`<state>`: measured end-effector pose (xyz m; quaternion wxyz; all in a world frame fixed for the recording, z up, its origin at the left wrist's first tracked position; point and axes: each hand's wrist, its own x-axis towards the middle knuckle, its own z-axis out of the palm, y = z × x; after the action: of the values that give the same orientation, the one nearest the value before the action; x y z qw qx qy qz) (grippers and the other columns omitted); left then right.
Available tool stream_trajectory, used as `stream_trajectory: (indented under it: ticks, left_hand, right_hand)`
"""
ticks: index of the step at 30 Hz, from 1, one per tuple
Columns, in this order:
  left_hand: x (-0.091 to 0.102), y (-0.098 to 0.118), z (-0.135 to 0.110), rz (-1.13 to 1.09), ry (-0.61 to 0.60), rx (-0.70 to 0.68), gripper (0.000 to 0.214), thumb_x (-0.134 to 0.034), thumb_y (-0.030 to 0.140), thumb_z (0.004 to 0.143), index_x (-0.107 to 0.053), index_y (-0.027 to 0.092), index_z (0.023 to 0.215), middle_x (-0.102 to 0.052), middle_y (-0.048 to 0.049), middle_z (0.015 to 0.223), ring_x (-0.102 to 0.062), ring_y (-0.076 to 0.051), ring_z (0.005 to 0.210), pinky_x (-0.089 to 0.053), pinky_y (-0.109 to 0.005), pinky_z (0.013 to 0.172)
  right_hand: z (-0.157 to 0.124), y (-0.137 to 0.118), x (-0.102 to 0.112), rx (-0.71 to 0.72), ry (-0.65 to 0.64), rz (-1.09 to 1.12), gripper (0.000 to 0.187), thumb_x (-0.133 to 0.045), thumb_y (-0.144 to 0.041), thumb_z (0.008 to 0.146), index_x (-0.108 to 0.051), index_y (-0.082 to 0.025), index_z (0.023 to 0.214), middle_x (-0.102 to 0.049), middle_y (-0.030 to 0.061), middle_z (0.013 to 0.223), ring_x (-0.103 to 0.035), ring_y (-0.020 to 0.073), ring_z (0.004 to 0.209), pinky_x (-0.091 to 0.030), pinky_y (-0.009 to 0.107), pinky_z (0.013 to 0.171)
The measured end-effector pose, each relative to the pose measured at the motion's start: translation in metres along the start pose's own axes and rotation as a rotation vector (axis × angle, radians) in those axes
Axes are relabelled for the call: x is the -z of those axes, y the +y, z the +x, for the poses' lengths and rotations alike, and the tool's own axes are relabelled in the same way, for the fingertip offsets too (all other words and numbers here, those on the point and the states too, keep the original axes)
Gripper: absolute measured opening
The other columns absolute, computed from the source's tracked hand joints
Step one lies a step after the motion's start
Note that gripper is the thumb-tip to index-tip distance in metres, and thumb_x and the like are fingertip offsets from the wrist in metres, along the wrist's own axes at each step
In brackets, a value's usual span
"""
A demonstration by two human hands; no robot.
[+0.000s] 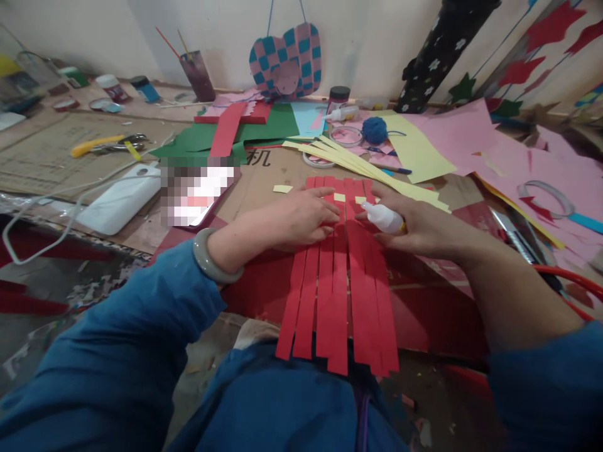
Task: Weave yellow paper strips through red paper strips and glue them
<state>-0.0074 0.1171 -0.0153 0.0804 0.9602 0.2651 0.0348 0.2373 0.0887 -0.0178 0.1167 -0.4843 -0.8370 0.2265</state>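
Red paper strips [339, 282] lie directly under the left hand [296, 216], its open fingers flat and holding them steady. The right hand's [424, 226] curled fingers grasp a white squeeze bottle [382, 218], nozzle toward small yellow paper squares [340, 197] just past the left fingertips.

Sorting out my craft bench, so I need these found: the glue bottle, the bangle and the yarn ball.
glue bottle [382, 218]: head view, on its white body.
bangle [203, 262]: head view, on its band.
yarn ball [374, 130]: head view, on its middle.
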Motion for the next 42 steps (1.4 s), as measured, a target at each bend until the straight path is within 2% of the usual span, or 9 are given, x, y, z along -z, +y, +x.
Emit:
stream_trajectory:
  ticks: [3, 6, 10, 21, 23, 26, 31, 37, 42]
  left_hand:
    - [0.0, 0.003, 0.0, 0.007, -0.07, -0.021, 0.023, -0.051, 0.014, 0.089, -0.072, 0.021, 0.09, -0.073, -0.0033, 0.114, -0.046, -0.028, 0.136, -0.04, -0.042, 0.103]
    - [-0.002, 0.003, 0.002, -0.016, -0.046, -0.028, 0.02, -0.053, 0.014, 0.087, -0.072, 0.021, 0.09, -0.073, -0.0038, 0.114, -0.049, -0.028, 0.132, -0.041, -0.041, 0.102]
    - [-0.005, 0.001, 0.003, -0.014, -0.033, -0.058, 0.024, -0.052, 0.016, 0.088, -0.072, 0.022, 0.099, -0.07, -0.0036, 0.121, -0.053, -0.026, 0.127, -0.039, -0.041, 0.105]
    - [-0.011, -0.002, 0.004, 0.006, -0.017, -0.047, 0.026, -0.052, 0.019, 0.089, -0.073, 0.024, 0.103, -0.07, -0.0035, 0.124, -0.053, -0.025, 0.125, -0.04, -0.04, 0.1]
    - [-0.011, -0.001, 0.004, 0.007, -0.023, -0.044, 0.026, -0.052, 0.018, 0.088, -0.073, 0.024, 0.103, -0.07, -0.003, 0.123, -0.054, -0.025, 0.123, -0.041, -0.04, 0.099]
    - [-0.01, -0.001, 0.004, -0.005, -0.024, -0.035, 0.028, -0.052, 0.017, 0.087, -0.073, 0.025, 0.104, -0.071, -0.0026, 0.12, -0.056, -0.025, 0.121, -0.041, -0.039, 0.097]
    - [-0.01, -0.003, 0.004, -0.041, -0.04, -0.014, 0.028, -0.052, 0.018, 0.085, -0.073, 0.026, 0.102, -0.073, -0.0033, 0.113, -0.059, -0.025, 0.116, -0.041, -0.038, 0.095]
    - [-0.011, -0.004, 0.004, -0.037, -0.039, -0.022, 0.033, -0.048, 0.019, 0.086, -0.072, 0.026, 0.108, -0.072, -0.0048, 0.113, -0.061, -0.024, 0.112, -0.041, -0.038, 0.093]
    - [-0.01, -0.003, 0.004, -0.042, -0.041, -0.018, 0.034, -0.048, 0.018, 0.086, -0.072, 0.027, 0.109, -0.073, -0.0044, 0.11, -0.062, -0.023, 0.108, -0.041, -0.038, 0.093]
  right_hand:
    - [0.002, -0.002, 0.0, 0.06, -0.012, -0.019, 0.013, -0.062, -0.028, 0.065, -0.054, -0.024, 0.075, -0.057, 0.0063, 0.088, -0.058, 0.0265, 0.086, -0.045, 0.038, 0.075]
    - [0.003, -0.003, -0.002, 0.059, -0.022, -0.032, 0.013, -0.061, -0.029, 0.065, -0.053, -0.024, 0.074, -0.056, 0.006, 0.087, -0.057, 0.026, 0.085, -0.045, 0.038, 0.074]
    - [0.004, -0.001, -0.004, 0.065, -0.007, -0.057, 0.013, -0.061, -0.028, 0.063, -0.051, -0.024, 0.071, -0.056, 0.0064, 0.087, -0.056, 0.0264, 0.087, -0.046, 0.039, 0.075]
    - [0.003, 0.002, -0.006, 0.033, -0.025, -0.026, 0.012, -0.061, -0.024, 0.066, -0.06, -0.024, 0.078, -0.063, 0.0093, 0.097, -0.061, 0.0355, 0.105, -0.048, 0.052, 0.09]
    - [0.003, 0.0, -0.006, 0.029, -0.027, -0.023, 0.011, -0.062, -0.023, 0.065, -0.059, -0.025, 0.076, -0.063, 0.0087, 0.094, -0.061, 0.0356, 0.106, -0.048, 0.052, 0.09]
    - [0.004, -0.002, -0.007, 0.015, -0.032, -0.028, 0.009, -0.062, -0.023, 0.065, -0.058, -0.025, 0.073, -0.062, 0.0081, 0.088, -0.062, 0.0339, 0.097, -0.049, 0.051, 0.086]
    - [0.004, -0.006, -0.005, -0.015, -0.038, -0.08, 0.015, -0.06, -0.025, 0.065, -0.061, -0.023, 0.08, -0.063, 0.0091, 0.093, -0.063, 0.0289, 0.083, -0.051, 0.047, 0.076]
    - [0.003, -0.006, -0.003, -0.012, -0.063, -0.103, 0.024, -0.057, -0.03, 0.069, -0.065, -0.023, 0.091, -0.066, 0.0083, 0.098, -0.063, 0.0279, 0.086, -0.051, 0.043, 0.074]
    - [0.004, -0.006, -0.002, -0.018, -0.063, -0.096, 0.022, -0.057, -0.033, 0.07, -0.062, -0.022, 0.087, -0.066, 0.0076, 0.092, -0.063, 0.0267, 0.084, -0.05, 0.041, 0.073]
